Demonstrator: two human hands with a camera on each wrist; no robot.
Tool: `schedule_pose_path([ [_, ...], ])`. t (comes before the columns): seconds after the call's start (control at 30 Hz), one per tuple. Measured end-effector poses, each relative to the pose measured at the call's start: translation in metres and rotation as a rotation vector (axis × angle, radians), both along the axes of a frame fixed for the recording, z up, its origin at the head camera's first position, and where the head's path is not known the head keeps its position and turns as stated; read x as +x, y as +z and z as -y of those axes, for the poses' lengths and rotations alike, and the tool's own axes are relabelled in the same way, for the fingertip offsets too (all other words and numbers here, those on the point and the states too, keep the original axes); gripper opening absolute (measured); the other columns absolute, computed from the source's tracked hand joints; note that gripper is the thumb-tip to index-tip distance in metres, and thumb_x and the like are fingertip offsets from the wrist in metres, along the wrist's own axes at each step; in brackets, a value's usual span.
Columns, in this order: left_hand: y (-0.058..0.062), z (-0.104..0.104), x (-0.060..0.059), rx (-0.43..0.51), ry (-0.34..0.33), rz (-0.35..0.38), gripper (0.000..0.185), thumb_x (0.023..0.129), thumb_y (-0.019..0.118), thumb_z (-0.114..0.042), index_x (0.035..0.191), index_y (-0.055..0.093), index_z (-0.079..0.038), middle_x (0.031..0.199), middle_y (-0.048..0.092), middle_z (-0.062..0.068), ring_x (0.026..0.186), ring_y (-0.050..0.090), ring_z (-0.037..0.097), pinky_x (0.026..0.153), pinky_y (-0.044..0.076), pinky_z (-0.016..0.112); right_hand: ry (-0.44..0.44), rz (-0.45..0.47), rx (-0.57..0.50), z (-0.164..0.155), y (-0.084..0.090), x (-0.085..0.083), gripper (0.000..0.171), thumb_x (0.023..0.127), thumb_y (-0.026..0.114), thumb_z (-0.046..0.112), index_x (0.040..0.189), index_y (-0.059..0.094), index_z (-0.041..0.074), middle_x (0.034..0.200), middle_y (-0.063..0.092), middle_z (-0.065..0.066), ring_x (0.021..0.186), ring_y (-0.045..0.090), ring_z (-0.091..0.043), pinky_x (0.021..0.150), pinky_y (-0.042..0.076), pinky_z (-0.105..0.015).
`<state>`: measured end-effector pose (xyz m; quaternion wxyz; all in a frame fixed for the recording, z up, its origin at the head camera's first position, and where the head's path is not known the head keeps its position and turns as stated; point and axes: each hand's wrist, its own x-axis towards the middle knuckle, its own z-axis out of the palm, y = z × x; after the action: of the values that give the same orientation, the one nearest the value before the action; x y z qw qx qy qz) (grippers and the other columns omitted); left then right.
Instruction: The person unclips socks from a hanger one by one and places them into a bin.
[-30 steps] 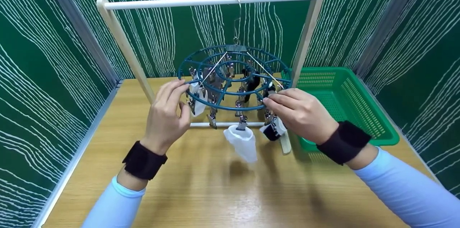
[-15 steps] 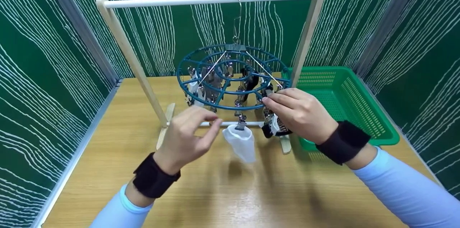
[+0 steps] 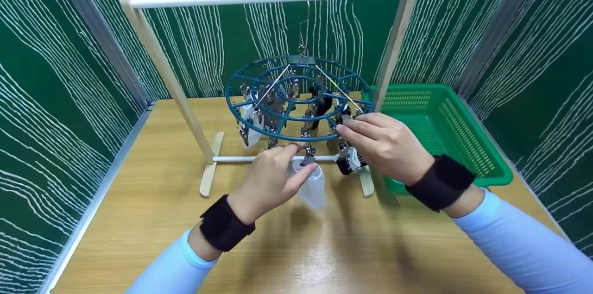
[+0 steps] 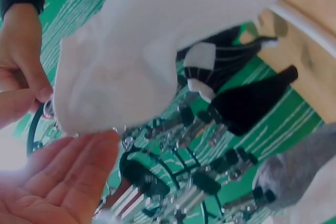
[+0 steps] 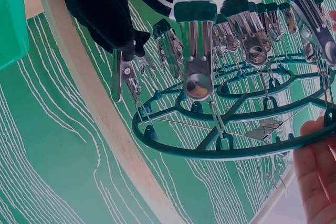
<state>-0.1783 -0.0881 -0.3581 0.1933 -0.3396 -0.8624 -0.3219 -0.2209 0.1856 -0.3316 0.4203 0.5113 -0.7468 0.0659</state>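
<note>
A round dark-teal clip hanger (image 3: 259, 130) hangs by its hook from the rack's white bar. My right hand (image 3: 384, 141) pinches its rim at the front right; those fingers (image 5: 315, 169) also show against the rim in the right wrist view. From a metal clip (image 3: 307, 160) at the front hangs a white sock (image 3: 312, 192), its cuff upward. My left hand (image 3: 273, 176) is at this clip, thumb and fingers spread on either side of it; the left wrist view shows straight fingers (image 4: 79, 174) beside the cuff. A black-and-white sock (image 3: 351, 162) hangs below my right hand.
A wooden rack (image 3: 162, 62) with a white top bar (image 3: 222, 0) stands on the table (image 3: 153, 238). Several other socks, such as a black sock (image 4: 252, 98) and a grey sock (image 4: 294, 177), hang farther back. A green basket (image 3: 482, 146) sits at the right.
My left hand has let go of the hanger's left rim and moved down and right to the white sock's clip. The hanger has turned slightly; my right hand stays at the rim.
</note>
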Motion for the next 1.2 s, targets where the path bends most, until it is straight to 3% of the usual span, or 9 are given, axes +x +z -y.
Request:
schedule_pose_path([
  [0.13,0.003,-0.006,-0.005,0.010,0.000,0.114,0.032,0.106,0.073,-0.022,0.120,0.074,0.008,0.099,0.081,0.016,0.074,0.068,0.019,0.066,0.059,0.032,0.001,-0.007,0.001,0.001,-0.001,0.000,0.032,0.087,0.082,-0.012,0.118,0.080,-0.005,0.105,0.082,-0.021,0.093,0.077,-0.035,0.086,0.067,-0.047],
  [0.3,0.006,-0.008,-0.008,0.000,-0.016,0.170,0.027,0.107,0.071,-0.021,0.114,0.077,0.004,0.100,0.082,0.015,0.076,0.070,0.019,0.069,0.062,0.031,0.001,-0.015,-0.002,0.001,-0.002,0.000,0.033,0.086,0.083,-0.013,0.117,0.079,-0.005,0.105,0.082,-0.021,0.093,0.077,-0.035,0.086,0.067,-0.047],
  [0.5,0.007,-0.008,-0.012,0.037,-0.079,0.140,0.019,0.100,0.081,-0.016,0.102,0.078,0.003,0.094,0.082,0.014,0.079,0.078,0.020,0.073,0.066,0.031,-0.019,-0.006,-0.010,0.000,-0.002,0.002,0.029,0.088,0.081,-0.012,0.116,0.080,-0.004,0.105,0.082,-0.021,0.093,0.078,-0.035,0.087,0.067,-0.046],
  [0.7,0.006,-0.010,-0.013,0.071,-0.117,0.084,0.017,0.096,0.083,-0.011,0.099,0.078,0.005,0.092,0.083,0.015,0.079,0.081,0.021,0.078,0.068,0.033,-0.008,0.025,-0.103,0.000,-0.002,0.008,0.026,0.088,0.083,-0.008,0.114,0.081,-0.005,0.104,0.082,-0.020,0.091,0.079,-0.035,0.083,0.067,-0.048],
  [0.93,0.003,-0.012,-0.013,0.067,-0.097,0.040,0.017,0.096,0.083,-0.013,0.096,0.079,0.004,0.087,0.082,0.014,0.073,0.078,0.020,0.069,0.065,0.029,-0.048,0.138,-0.349,-0.002,-0.012,0.025,0.020,0.102,0.077,0.015,0.107,0.082,-0.004,0.095,0.081,-0.019,0.082,0.077,-0.035,0.072,0.065,-0.050],
  [1.07,0.002,-0.011,-0.014,0.059,-0.072,0.021,0.019,0.097,0.083,-0.014,0.094,0.080,0.004,0.085,0.081,0.013,0.068,0.073,0.018,0.063,0.061,0.026,-0.097,0.263,-0.402,-0.004,-0.025,0.032,0.008,0.094,0.083,0.008,0.095,0.081,0.000,0.085,0.080,-0.013,0.072,0.074,-0.026,0.064,0.062,-0.042],
  [1.2,0.003,-0.010,-0.015,0.062,-0.059,0.037,0.020,0.098,0.083,-0.015,0.096,0.081,0.004,0.088,0.082,0.014,0.070,0.076,0.020,0.067,0.064,0.028,-0.113,0.429,-0.382,-0.005,-0.044,0.038,0.008,0.087,0.088,0.003,0.089,0.080,0.004,0.081,0.080,-0.007,0.068,0.072,-0.016,0.062,0.061,-0.032],
])
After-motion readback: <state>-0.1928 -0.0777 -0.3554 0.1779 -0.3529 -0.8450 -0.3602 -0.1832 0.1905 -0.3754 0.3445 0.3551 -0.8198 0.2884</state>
